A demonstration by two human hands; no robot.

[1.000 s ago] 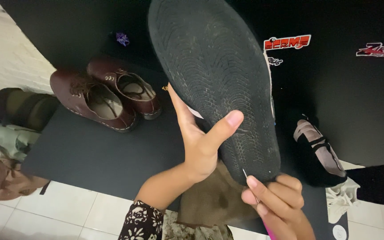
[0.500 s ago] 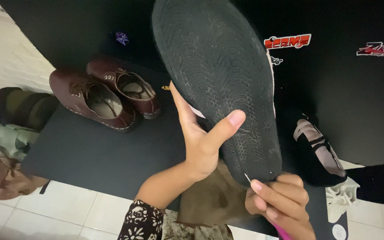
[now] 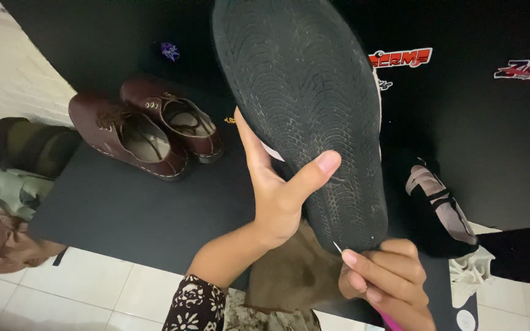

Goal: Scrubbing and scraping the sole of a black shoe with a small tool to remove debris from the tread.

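Observation:
My left hand (image 3: pixel 277 196) grips a black shoe (image 3: pixel 305 98) held sole-up, thumb pressed across the ribbed rubber sole. My right hand (image 3: pixel 387 279) pinches a thin pointed metal tool (image 3: pixel 338 249) with a pink handle; its tip touches the sole's heel edge. A brown cloth (image 3: pixel 292 273) lies under both hands. My left sleeve has a dark floral print.
A pair of dark red leather shoes (image 3: pixel 148 125) sits on the black mat (image 3: pixel 136 208) at the left. A black strapped shoe (image 3: pixel 433 205) lies at the right. Crumpled cloths and dark slippers (image 3: pixel 13 178) lie on the white tile floor at the far left.
The shoe has shifted slightly right and up. My right hand moved a little lower and curled tighter around the tool, whose tip stays at the heel edge.

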